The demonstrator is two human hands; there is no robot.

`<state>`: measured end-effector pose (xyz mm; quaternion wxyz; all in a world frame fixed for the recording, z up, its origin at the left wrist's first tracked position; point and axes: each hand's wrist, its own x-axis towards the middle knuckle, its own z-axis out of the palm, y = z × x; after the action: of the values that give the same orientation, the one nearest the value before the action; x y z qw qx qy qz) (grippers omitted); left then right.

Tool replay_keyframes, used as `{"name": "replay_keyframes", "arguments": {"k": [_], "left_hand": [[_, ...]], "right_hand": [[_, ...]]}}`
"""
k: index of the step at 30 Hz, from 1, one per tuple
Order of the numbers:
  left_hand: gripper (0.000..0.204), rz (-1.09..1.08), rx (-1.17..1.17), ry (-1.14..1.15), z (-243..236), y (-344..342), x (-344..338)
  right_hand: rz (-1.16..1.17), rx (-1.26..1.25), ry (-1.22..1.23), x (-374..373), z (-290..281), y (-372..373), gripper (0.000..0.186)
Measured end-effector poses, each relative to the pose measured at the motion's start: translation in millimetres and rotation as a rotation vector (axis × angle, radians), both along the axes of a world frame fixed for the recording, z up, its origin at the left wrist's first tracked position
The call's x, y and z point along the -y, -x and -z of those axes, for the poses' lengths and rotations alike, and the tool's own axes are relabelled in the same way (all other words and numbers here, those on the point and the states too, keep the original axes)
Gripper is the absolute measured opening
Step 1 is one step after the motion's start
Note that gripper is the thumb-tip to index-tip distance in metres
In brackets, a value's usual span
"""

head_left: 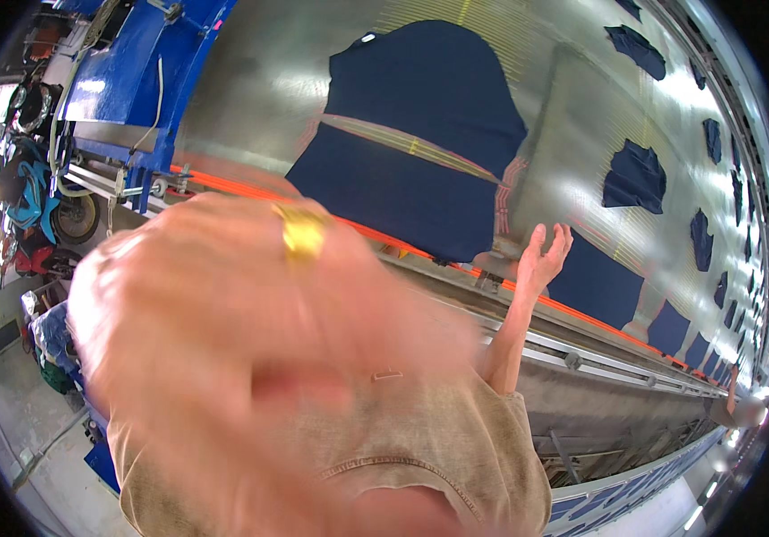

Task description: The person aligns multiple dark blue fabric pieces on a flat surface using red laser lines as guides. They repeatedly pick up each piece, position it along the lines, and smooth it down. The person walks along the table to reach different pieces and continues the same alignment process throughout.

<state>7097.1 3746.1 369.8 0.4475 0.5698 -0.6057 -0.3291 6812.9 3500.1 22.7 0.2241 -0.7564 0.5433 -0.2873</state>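
Note:
My left hand (223,295), wearing a gold ring (300,233), fills much of the lower left very close up. Motion smears its fingers, and what it holds, if anything, does not show. Out at the table's near edge, my right hand (543,259) is raised with its fingers apart and nothing in it. Between the hands and beyond lie two flat dark navy fabric pieces: a large piece with a rounded end (425,85) and a nearer piece (393,192). A narrow strip of table separates them. Just right of my right hand lies another navy fabric piece (595,286).
The long glossy table (259,89) has an orange strip (241,184) and a metal rail (617,353) along its near side. More navy pieces, including a crumpled one (635,177), lie rightward. Blue machinery (125,80) stands at left, with parked motorbikes (31,210) beyond.

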Motion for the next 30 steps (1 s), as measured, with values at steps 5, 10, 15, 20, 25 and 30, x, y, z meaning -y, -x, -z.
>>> {"name": "replay_keyframes", "arguments": {"k": [5, 10, 15, 20, 25, 30], "left_hand": [[0.051, -0.209, 0.126, -0.318, 107.6, -30.6, -8.2], [0.039, -0.738, 0.396, -0.365, 239.9, -14.8, -71.1], [0.035, -1.015, 0.446, -0.277, 300.3, 1.7, -117.9], [0.036, -1.084, 0.534, -0.314, 315.3, 4.6, -117.5], [0.035, -1.081, 0.529, -0.304, 310.9, 4.2, -117.2], [0.035, -1.078, 0.555, -0.295, 309.7, 3.4, -116.1]], "right_hand": [[0.0, 0.018, -0.046, 5.4, -12.5, -0.3, 0.043], [0.093, -0.007, 0.01, 17.6, -29.6, -7.5, 0.036], [0.036, 0.178, -0.156, 59.8, -24.6, -33.9, 0.029], [0.002, 0.292, -0.38, 96.9, -16.6, -84.7, 0.023], [-0.061, 0.125, -0.369, 112.5, -21.9, -119.8, 0.022], [-0.054, 0.04, -0.34, 121.0, -24.8, -133.3, 0.026]]}}
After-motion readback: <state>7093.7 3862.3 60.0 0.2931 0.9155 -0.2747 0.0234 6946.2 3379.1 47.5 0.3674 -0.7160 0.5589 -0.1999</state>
